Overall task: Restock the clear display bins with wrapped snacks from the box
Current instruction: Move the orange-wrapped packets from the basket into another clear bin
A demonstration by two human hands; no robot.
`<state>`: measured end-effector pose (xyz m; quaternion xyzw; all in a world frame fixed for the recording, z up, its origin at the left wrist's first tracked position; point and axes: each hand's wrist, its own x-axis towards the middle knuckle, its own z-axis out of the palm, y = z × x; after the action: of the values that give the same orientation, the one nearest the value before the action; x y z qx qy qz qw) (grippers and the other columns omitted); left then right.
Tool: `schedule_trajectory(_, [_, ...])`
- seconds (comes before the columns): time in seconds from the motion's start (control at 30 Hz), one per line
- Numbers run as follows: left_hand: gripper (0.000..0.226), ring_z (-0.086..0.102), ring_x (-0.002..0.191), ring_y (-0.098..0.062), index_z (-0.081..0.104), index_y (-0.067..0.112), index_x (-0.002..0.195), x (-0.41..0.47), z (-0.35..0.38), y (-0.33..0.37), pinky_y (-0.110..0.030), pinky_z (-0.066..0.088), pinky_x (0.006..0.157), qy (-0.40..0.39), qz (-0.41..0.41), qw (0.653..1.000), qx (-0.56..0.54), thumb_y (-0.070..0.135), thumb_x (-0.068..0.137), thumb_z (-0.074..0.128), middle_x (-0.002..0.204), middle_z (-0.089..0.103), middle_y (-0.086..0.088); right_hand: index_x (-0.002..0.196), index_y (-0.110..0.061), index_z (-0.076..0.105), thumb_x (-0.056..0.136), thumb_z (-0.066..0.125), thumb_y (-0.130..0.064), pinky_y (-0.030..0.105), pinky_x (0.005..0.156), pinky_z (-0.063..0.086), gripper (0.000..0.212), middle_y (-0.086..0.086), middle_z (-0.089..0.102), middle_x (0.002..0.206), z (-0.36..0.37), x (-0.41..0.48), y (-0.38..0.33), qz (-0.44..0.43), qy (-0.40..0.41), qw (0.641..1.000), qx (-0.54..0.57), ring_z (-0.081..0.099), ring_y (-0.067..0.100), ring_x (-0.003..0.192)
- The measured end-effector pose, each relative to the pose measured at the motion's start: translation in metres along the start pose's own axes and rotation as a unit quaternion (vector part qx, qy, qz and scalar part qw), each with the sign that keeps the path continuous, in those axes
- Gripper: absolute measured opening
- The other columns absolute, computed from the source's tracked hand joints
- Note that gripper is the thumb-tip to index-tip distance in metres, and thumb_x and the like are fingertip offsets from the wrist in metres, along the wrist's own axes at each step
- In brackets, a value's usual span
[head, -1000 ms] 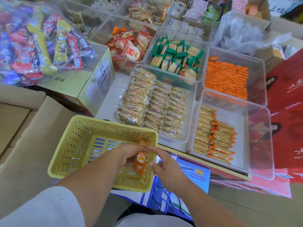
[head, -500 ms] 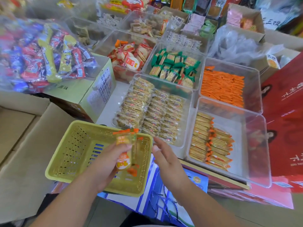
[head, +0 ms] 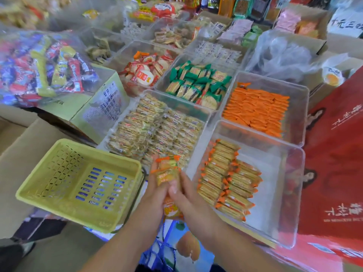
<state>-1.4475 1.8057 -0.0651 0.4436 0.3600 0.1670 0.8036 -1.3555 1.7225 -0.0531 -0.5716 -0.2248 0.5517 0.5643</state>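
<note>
A small stack of orange-ended wrapped snacks (head: 168,174) is held between both hands, just right of the yellow basket (head: 78,218). My left hand (head: 155,191) grips the stack from the left and my right hand (head: 185,193) grips it from the right. The basket looks empty inside. To the right stands a clear bin (head: 282,193) partly filled with rows of matching orange-ended snacks (head: 225,177); its right half is bare.
Other clear bins hold pale wrapped crackers (head: 157,130), green packs (head: 196,85), orange packs (head: 257,110) and red-white rounds (head: 147,73). A bag of mixed candy (head: 43,69) lies on a green carton at left. A red box (head: 337,163) stands on the right.
The left hand lifted the snacks out of the basket and carried them right. The right hand came in and now holds the stack too. The view shifted forward over the bins.
</note>
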Motion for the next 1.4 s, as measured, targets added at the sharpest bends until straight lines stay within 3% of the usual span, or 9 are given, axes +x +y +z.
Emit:
schedule_trajectory(0.17, [0.043,0.076,0.098,-0.025,0.064,0.033,0.124,0.006,0.047,-0.019,-0.034,0.060,0.062,0.045,-0.024,0.996,-0.066,0.037,0.082,0.070,0.114,0.076,-0.011,0.128,-0.052,0.049,0.096,0.065,-0.038,0.033,0.098,0.054,0.039,-0.023,0.066,0.124,-0.049,-0.018,0.003,-0.022,0.007,1.000,-0.019,0.063,0.002,0.116])
schedule_trajectory(0.33, [0.039,0.065,0.122,-0.030,0.058,0.048,0.136,0.023,0.085,-0.028,-0.044,0.052,0.093,0.074,-0.047,0.996,-0.035,0.041,0.098,0.055,0.137,0.066,-0.005,0.133,-0.052,0.045,0.100,0.058,-0.031,0.014,0.089,0.050,0.041,-0.030,0.065,0.119,-0.074,-0.024,0.003,-0.003,0.035,0.999,-0.020,0.062,-0.009,0.110])
schedule_trajectory(0.47, [0.083,0.070,0.102,-0.015,0.039,0.024,0.156,0.051,0.107,-0.022,-0.022,0.052,0.074,0.020,-0.063,0.998,0.019,0.060,0.086,0.067,0.135,0.056,-0.002,0.124,-0.042,0.054,0.101,0.057,-0.024,0.014,0.082,0.051,0.030,-0.019,0.070,0.112,-0.105,-0.023,-0.001,0.012,0.072,0.997,-0.031,0.066,-0.004,0.102])
schedule_trajectory(0.6, [0.038,0.056,0.119,0.015,0.042,0.075,0.132,0.078,0.123,-0.035,-0.007,0.046,0.087,-0.060,-0.039,0.966,0.247,0.067,0.095,0.046,0.129,0.058,0.039,0.128,-0.040,0.054,0.092,0.067,-0.032,0.035,0.089,0.057,0.039,-0.013,0.073,0.110,-0.157,-0.022,0.006,0.025,0.187,0.981,-0.036,0.070,0.008,0.102])
schedule_trajectory(0.67, [0.044,0.055,0.125,0.003,0.048,0.058,0.139,0.105,0.127,-0.043,-0.021,0.046,0.103,-0.069,0.036,0.922,0.379,0.056,0.096,0.058,0.134,0.059,0.027,0.123,-0.041,0.054,0.088,0.072,-0.032,0.038,0.089,0.056,0.041,-0.014,0.072,0.107,-0.186,-0.017,0.013,0.032,0.324,0.944,-0.062,0.069,0.007,0.097])
schedule_trajectory(0.8, [0.058,0.054,0.126,-0.026,0.057,0.016,0.138,0.165,0.153,-0.066,-0.038,0.041,0.107,-0.155,0.171,0.719,0.655,0.042,0.088,0.072,0.131,0.061,-0.007,0.126,-0.026,0.053,0.080,0.079,-0.022,0.043,0.091,0.054,0.053,-0.002,0.067,0.114,-0.228,0.001,0.018,0.022,0.504,0.858,-0.101,0.066,0.019,0.102])
schedule_trajectory(1.0, [0.071,0.047,0.132,-0.031,0.053,0.021,0.133,0.231,0.181,-0.100,-0.048,0.036,0.104,-0.271,0.224,0.492,0.796,0.070,0.082,0.056,0.137,0.057,-0.003,0.136,-0.018,0.049,0.075,0.080,-0.032,0.044,0.106,0.041,0.070,0.004,0.061,0.128,-0.261,0.022,0.023,0.057,0.489,0.798,-0.347,0.055,0.026,0.121])
schedule_trajectory(1.17, [0.080,0.036,0.134,-0.035,0.055,0.018,0.137,0.252,0.180,-0.124,-0.056,0.022,0.104,-0.294,0.192,0.411,0.842,0.079,0.086,0.040,0.136,0.059,-0.006,0.143,-0.022,0.041,0.080,0.074,-0.029,0.039,0.105,0.034,0.071,0.004,0.047,0.141,-0.273,0.037,0.031,0.143,0.448,0.720,-0.510,0.041,0.033,0.132])
schedule_trajectory(1.4, [0.077,0.029,0.144,-0.033,0.045,0.020,0.147,0.256,0.169,-0.122,-0.065,0.009,0.115,-0.321,0.190,0.417,0.829,0.075,0.093,0.036,0.138,0.060,-0.003,0.138,-0.037,0.046,0.081,0.060,-0.006,0.042,0.094,0.044,0.066,0.009,0.037,0.134,-0.284,0.062,0.038,0.166,0.424,0.700,-0.550,0.039,0.035,0.119])
